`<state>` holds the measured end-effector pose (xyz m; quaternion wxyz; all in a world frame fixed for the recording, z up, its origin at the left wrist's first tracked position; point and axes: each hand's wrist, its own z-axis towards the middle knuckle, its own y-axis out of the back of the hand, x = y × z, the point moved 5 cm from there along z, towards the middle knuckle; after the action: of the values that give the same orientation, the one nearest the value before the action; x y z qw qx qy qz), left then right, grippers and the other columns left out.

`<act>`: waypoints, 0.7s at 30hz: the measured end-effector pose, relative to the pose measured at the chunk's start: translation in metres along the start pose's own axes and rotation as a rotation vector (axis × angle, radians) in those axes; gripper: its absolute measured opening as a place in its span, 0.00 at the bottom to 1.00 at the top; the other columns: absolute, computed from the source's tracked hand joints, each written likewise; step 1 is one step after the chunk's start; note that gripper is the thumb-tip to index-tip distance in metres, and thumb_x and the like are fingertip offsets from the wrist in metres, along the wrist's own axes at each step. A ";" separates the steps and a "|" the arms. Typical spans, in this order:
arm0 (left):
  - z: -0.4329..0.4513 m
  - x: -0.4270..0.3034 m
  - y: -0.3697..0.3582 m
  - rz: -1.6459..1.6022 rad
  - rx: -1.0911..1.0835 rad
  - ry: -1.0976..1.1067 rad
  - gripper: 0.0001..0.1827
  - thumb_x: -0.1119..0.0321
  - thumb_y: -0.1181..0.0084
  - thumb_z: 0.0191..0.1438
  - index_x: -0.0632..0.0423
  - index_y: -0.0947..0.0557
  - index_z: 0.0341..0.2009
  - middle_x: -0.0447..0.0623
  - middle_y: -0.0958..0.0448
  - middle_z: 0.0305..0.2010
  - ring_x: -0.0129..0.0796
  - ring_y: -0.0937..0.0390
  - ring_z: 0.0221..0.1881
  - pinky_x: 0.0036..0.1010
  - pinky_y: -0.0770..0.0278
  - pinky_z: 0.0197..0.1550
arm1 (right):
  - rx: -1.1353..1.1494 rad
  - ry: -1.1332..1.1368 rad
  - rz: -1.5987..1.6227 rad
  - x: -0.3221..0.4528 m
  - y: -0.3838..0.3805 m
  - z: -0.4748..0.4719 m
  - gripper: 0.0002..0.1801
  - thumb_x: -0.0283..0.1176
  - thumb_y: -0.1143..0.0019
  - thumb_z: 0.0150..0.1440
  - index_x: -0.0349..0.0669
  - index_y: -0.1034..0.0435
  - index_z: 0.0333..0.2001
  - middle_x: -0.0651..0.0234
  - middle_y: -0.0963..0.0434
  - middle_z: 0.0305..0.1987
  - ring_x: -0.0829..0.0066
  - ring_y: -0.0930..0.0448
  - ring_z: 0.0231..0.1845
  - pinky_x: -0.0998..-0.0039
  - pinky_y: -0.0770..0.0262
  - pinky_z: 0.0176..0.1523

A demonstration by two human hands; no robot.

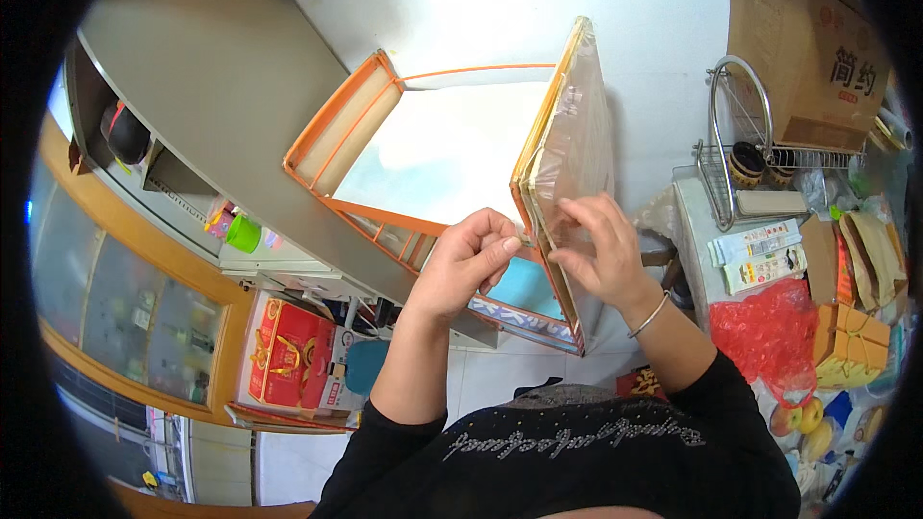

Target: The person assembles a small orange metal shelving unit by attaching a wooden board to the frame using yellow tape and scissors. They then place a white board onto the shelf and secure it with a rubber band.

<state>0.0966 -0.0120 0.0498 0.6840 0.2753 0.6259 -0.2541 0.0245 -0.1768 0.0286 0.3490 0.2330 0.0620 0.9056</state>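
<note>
An orange metal-framed piece of furniture [386,215] stands before me, with a white and pale blue surface [440,151] inside its rails. Along its right side, a flat panel [577,130] with orange edging stands upright, its right face covered in clear plastic film. My left hand [469,259] is at the panel's near edge, thumb and forefinger pinched at a small thin piece too small to name. On the film-covered side is my right hand [598,249], fingers apart, fingertips at or close to the film; contact is hard to tell. Below the hands shows a light blue surface [523,285].
At right, a cloth-covered table [689,231] bears a wire dish rack [746,198], packets [761,256], a red plastic bag [764,331] and fruit. A large cardboard box [800,50] stands behind. A grey cabinet [209,72] and red gift box [288,353] are at left.
</note>
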 end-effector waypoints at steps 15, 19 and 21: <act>0.001 0.000 0.002 0.000 0.056 0.023 0.09 0.64 0.45 0.58 0.54 0.29 0.32 0.37 0.37 0.18 0.17 0.43 0.14 0.15 0.47 0.15 | 0.030 -0.056 -0.159 -0.011 -0.032 -0.074 0.31 0.19 0.40 0.42 0.32 0.38 0.52 0.59 0.28 0.30 0.59 0.25 0.29 0.64 0.28 0.31; 0.002 0.001 0.001 -0.004 0.062 0.007 0.09 0.65 0.46 0.59 0.55 0.29 0.34 0.37 0.37 0.18 0.17 0.43 0.15 0.15 0.47 0.15 | 0.051 -0.071 -0.122 -0.007 -0.033 -0.073 0.32 0.18 0.41 0.42 0.32 0.39 0.54 0.58 0.27 0.31 0.59 0.25 0.30 0.64 0.27 0.31; 0.002 0.001 0.000 -0.008 0.080 0.000 0.09 0.65 0.47 0.60 0.56 0.29 0.34 0.36 0.38 0.17 0.16 0.43 0.15 0.14 0.47 0.15 | 0.037 -0.068 -0.118 -0.007 -0.034 -0.075 0.32 0.18 0.41 0.42 0.32 0.39 0.54 0.58 0.27 0.32 0.59 0.25 0.30 0.64 0.27 0.31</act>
<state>0.0975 -0.0135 0.0490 0.6714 0.3001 0.6162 -0.2819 0.0149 -0.1523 -0.0497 0.3993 0.2662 0.0805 0.8736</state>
